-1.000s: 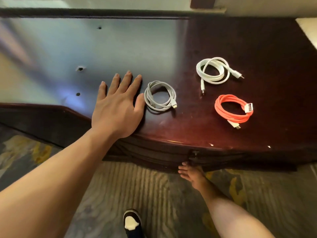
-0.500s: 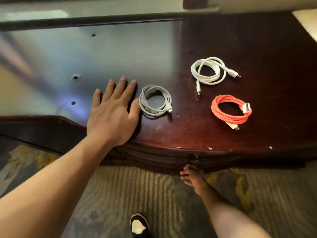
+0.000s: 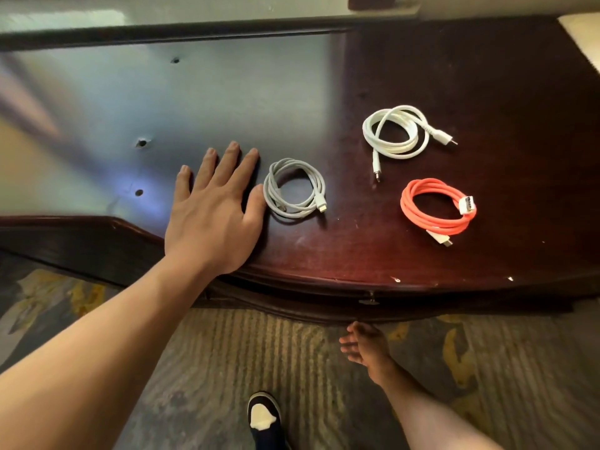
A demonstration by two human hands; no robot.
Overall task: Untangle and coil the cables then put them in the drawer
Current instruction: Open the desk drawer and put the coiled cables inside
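- L hand (image 3: 212, 219) flat on desk top (image 3: 487, 76), fingers straight, holds nothing; grey coil (image 3: 293, 189) just at its 3 o'clock.
- R hand (image 3: 365, 345) loose, empty, below drawer front (image 3: 422, 311).
- White coil (image 3: 394, 131) at 12 o'clock of orange coil (image 3: 436, 206).
- Risk: careless grab springs coils loose; drawer looks closed.

A hotel-like room: glossy dark wooden desk (image 3: 487, 92) standing on patterned carpet (image 3: 227, 368).
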